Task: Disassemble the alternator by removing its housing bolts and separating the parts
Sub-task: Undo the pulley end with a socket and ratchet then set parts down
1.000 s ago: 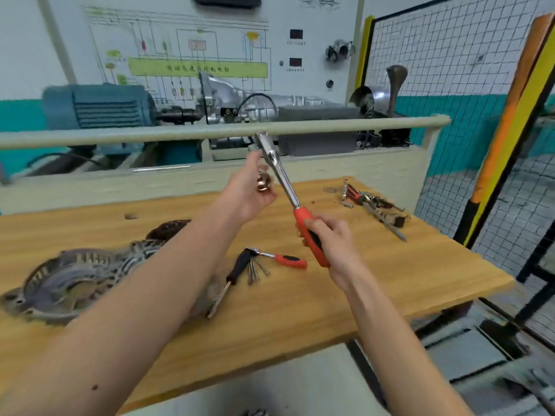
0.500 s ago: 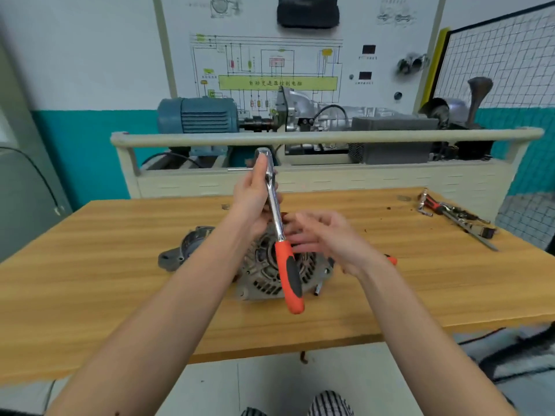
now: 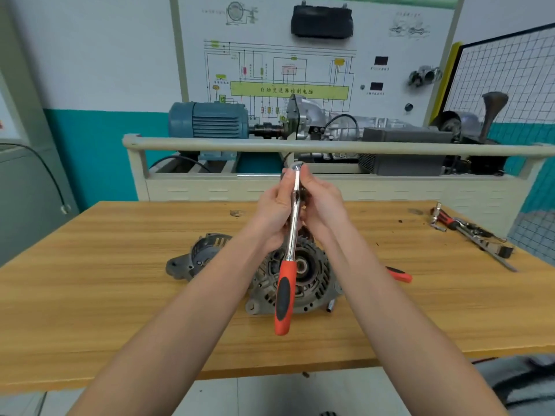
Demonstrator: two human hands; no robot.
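Head view: ratchet (image 3: 288, 259) held upright above counter (image 3: 120, 295); left hand (image 3: 274, 211) and right hand (image 3: 322, 205), fingers curled, grip its head end. Alternator (image 3: 312, 277) lies on counter beneath; separated housing (image 3: 201, 256) just beside.

Both forearms reach forward and converge above the alternator (image 3: 295, 277). The left hand (image 3: 274, 211) is raised over it, fingers curled round the upper shaft of the ratchet wrench (image 3: 289, 250), thumb up near the tool's head. The right hand (image 3: 322, 202) meets it from the other side, fingers curled in at the head, apparently pinching something there, though the view is blocked.
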